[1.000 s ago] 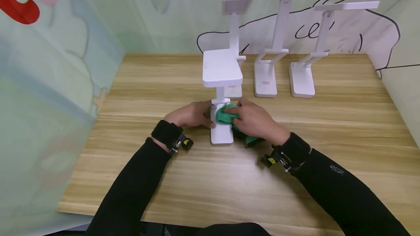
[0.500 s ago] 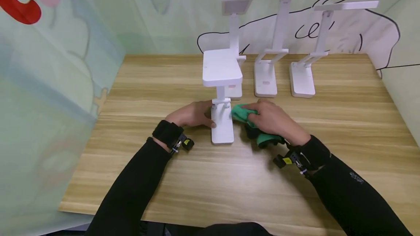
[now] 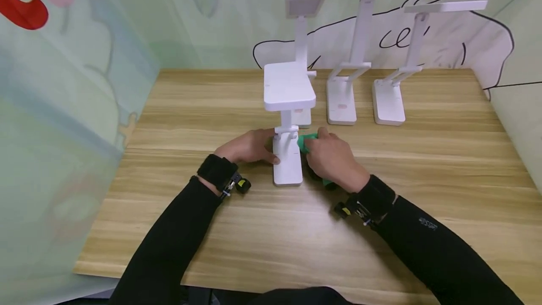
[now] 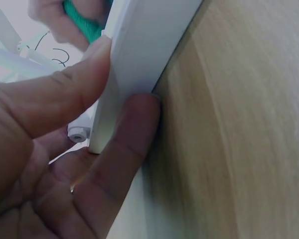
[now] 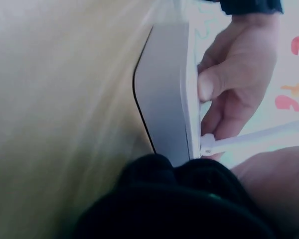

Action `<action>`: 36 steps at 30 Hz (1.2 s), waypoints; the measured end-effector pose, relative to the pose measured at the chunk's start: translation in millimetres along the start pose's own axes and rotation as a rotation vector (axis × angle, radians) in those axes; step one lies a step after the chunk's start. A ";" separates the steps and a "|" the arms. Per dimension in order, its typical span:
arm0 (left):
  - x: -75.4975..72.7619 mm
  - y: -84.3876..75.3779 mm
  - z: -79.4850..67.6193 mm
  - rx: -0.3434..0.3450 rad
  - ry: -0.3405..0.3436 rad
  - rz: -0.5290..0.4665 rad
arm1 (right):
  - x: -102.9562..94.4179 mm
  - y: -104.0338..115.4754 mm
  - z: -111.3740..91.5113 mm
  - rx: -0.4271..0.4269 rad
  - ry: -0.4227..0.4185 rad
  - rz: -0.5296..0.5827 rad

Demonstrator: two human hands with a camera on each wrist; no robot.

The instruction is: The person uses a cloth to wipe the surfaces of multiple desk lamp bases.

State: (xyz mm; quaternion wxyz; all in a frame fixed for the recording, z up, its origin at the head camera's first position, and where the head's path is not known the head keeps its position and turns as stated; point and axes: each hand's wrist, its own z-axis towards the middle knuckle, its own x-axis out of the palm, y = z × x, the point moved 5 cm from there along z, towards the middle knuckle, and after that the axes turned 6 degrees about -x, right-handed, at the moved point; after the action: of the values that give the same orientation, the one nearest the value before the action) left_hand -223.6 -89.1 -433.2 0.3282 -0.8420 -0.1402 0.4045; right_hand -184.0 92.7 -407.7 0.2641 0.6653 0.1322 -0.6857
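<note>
A white desk lamp (image 3: 288,166) stands upright near the middle of the table, its flat head raised over the base. My left hand (image 3: 250,147) holds the lamp's base from the left. In the left wrist view the thumb (image 4: 89,74) lies on the base's upper edge, and a finger (image 4: 134,129) touches its side near the tabletop. On the base's right side, my right hand (image 3: 332,156) grips a green cloth (image 3: 306,142) against it. Most of the cloth is hidden under that hand. Dark folds of it fill the bottom of the right wrist view.
Behind stand three more white desk lamps: one (image 3: 306,4) partly hidden by the front lamp, one (image 3: 342,102) in the middle, one (image 3: 389,102) at right. A printed wall sheet (image 3: 211,27) rises behind the wooden table (image 3: 203,102).
The right hand drew the cloth off the top of the base to the right, then came back left against the base's right side. My left hand stayed on the lamp.
</note>
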 end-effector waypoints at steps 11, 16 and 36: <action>0.3 1.8 -2.7 -0.038 -0.011 -0.004 | -3.7 17.7 -48.8 -0.205 0.144 0.070; 0.4 1.1 -1.9 -0.043 -0.013 0.006 | -8.8 19.9 -63.6 -0.302 0.302 0.230; 0.9 -2.4 4.4 0.005 0.007 0.048 | -6.4 21.6 -32.7 -0.213 0.041 0.162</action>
State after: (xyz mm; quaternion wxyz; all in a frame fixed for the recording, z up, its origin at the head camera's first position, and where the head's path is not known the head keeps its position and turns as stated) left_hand -226.3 -84.9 -434.1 0.3212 -0.8457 -0.1177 0.4097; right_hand -145.0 93.5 -400.4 0.3849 0.6558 0.1554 -0.6305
